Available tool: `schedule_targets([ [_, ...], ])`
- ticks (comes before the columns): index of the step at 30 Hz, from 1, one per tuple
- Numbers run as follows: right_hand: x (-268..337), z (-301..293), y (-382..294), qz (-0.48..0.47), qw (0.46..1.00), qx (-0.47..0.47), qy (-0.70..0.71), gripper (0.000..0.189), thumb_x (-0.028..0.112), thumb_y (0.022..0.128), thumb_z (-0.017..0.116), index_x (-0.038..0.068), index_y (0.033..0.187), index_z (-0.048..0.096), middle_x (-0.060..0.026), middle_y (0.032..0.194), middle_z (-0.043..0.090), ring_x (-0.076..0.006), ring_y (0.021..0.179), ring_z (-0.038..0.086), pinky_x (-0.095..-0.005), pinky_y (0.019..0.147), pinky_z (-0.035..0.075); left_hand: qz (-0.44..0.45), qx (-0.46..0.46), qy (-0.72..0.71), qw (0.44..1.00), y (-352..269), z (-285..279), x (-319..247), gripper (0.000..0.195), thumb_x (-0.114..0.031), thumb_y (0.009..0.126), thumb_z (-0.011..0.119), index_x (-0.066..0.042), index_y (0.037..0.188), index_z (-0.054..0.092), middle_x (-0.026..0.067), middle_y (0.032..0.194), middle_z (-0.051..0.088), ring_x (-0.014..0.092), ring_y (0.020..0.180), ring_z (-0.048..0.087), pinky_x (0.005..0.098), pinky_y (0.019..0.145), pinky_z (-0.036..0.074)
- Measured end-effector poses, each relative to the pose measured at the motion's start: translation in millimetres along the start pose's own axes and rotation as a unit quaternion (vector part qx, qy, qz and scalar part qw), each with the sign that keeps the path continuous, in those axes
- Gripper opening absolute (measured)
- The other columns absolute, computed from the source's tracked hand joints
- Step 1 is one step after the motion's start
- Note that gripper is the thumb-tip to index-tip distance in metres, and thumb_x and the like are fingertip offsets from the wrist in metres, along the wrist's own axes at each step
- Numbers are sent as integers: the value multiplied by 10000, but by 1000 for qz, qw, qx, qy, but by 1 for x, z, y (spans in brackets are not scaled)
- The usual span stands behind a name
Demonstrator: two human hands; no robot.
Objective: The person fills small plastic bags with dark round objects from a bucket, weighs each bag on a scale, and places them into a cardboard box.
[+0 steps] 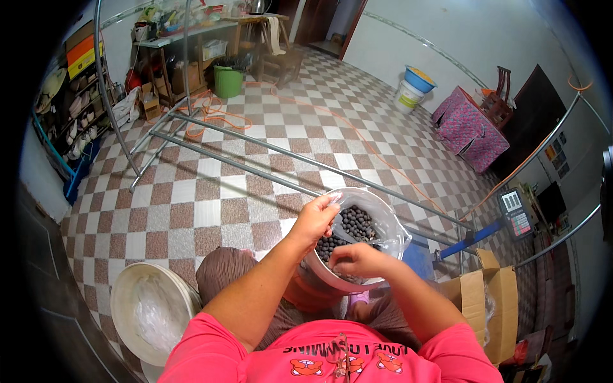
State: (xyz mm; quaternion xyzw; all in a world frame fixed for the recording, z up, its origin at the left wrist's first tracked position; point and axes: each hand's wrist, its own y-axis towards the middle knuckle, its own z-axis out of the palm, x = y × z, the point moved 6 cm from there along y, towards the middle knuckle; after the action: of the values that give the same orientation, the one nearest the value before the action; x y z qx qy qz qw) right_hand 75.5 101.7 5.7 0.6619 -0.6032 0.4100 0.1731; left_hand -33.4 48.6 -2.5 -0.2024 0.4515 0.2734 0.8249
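Before me stands a white bucket (pixel 312 269) partly filled with dark, round, nut-like balls (pixel 357 221). Pinched in the fingers of my left hand (pixel 313 218), at the bucket's left side, is a clear plastic bag (pixel 338 230). The bag hangs over the balls; its lower end is hard to make out against the bucket. My right hand (pixel 361 260) reaches over the near rim with fingers curled down at the balls. Its fingertips are partly hidden, so whether they hold any balls cannot be told.
A second white bucket (pixel 119 292) with clear plastic bags (pixel 160 313) stands at left. At right are an open cardboard box (pixel 503 306) and a scale with a blue post (pixel 471 242) and display (pixel 516 213). Metal frame bars (pixel 239 165) cross beyond; an orange cord (pixel 373 148) trails over the floor.
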Motion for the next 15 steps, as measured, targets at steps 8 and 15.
schedule_targets([
  [8,-30,-65,25,125,973,-188,55,139,19,788,535,31,914,591,-8,783,560,-76,754,509,-217,657,423,8,10,20,1000,1,-3,1,262,-119,890,481,-30,1132,525,-51,596,430,26,455,380,180,394,350],
  [15,-51,-76,16,-56,907,-391,-144,146,-7,776,521,14,897,601,-24,740,595,-86,634,534,-217,586,447,-5,11,13,1000,1,1,-1,262,-118,889,485,-35,1134,527,-55,587,414,25,453,383,181,393,349],
])
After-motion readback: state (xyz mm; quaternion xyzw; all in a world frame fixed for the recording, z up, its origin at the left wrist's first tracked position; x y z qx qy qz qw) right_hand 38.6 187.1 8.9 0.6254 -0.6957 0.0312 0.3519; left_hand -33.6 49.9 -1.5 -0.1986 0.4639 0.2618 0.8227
